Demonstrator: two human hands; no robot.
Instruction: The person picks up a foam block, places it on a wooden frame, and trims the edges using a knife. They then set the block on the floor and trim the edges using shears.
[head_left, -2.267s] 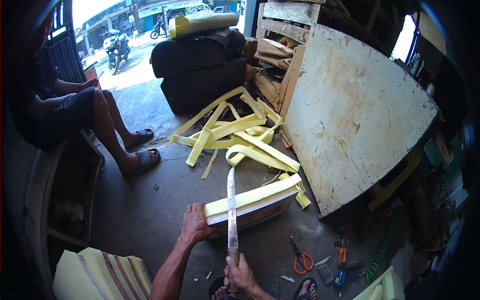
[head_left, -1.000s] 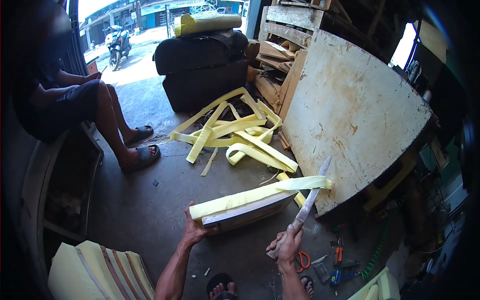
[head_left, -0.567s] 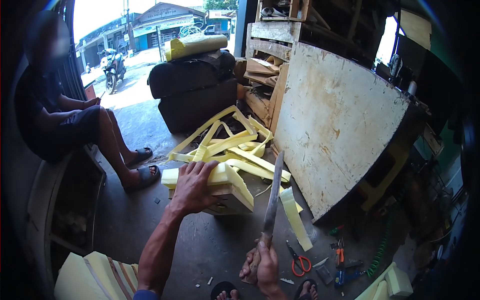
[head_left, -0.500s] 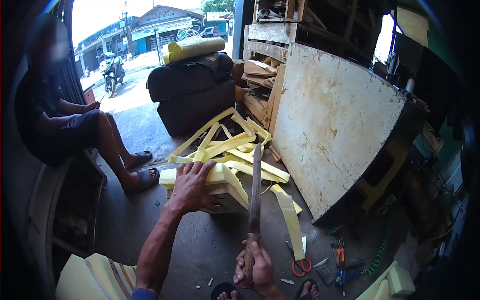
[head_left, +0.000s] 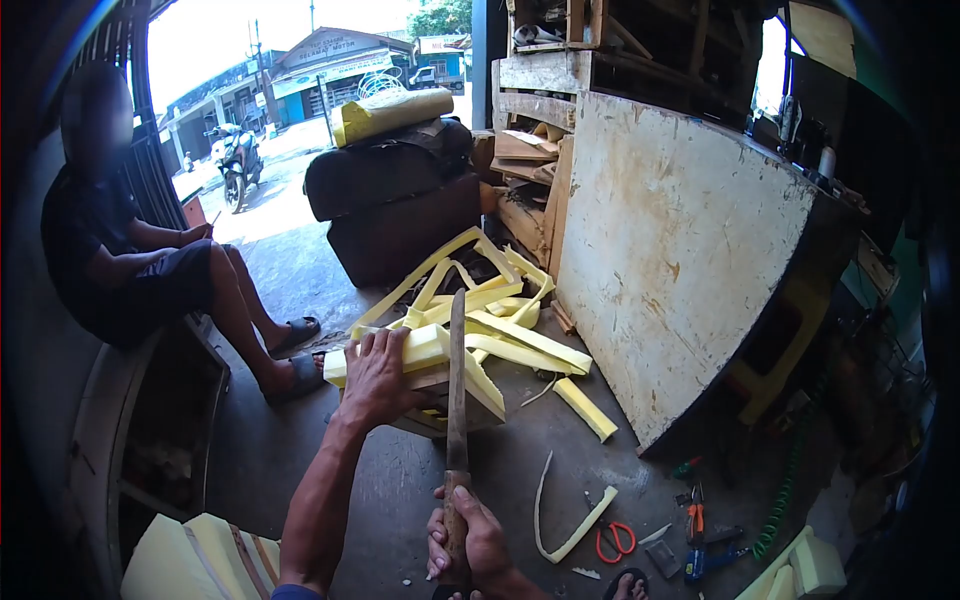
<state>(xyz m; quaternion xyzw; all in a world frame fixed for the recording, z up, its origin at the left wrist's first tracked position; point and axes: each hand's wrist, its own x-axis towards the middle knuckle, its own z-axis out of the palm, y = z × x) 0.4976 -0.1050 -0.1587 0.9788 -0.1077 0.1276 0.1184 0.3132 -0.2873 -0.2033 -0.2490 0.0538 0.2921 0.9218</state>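
My left hand (head_left: 375,378) rests with spread fingers on a yellow foam block (head_left: 428,347) that sits on a wooden frame (head_left: 432,385). In my right hand (head_left: 468,540) is the wooden handle of a long knife (head_left: 457,400), its blade upright beside the foam-covered frame's right part. Behind the block lies a heap of yellow foam strips (head_left: 500,340). A thin curved foam strip (head_left: 578,535) is on the floor to the right of my right hand, near red-handled scissors (head_left: 615,541).
A person (head_left: 130,230) sits at the left. Dark stacked cushions (head_left: 400,210) stand behind the strips. A large whitish panel (head_left: 680,260) leans at the right. Pliers (head_left: 695,510) and a green coiled hose (head_left: 785,500) lie at lower right. More foam (head_left: 190,560) is at lower left.
The knife and my right hand have moved left, closer to the foam block. The wide strip near the scissors has dropped and now lies as a thin curl on the floor. The view has shifted slightly.
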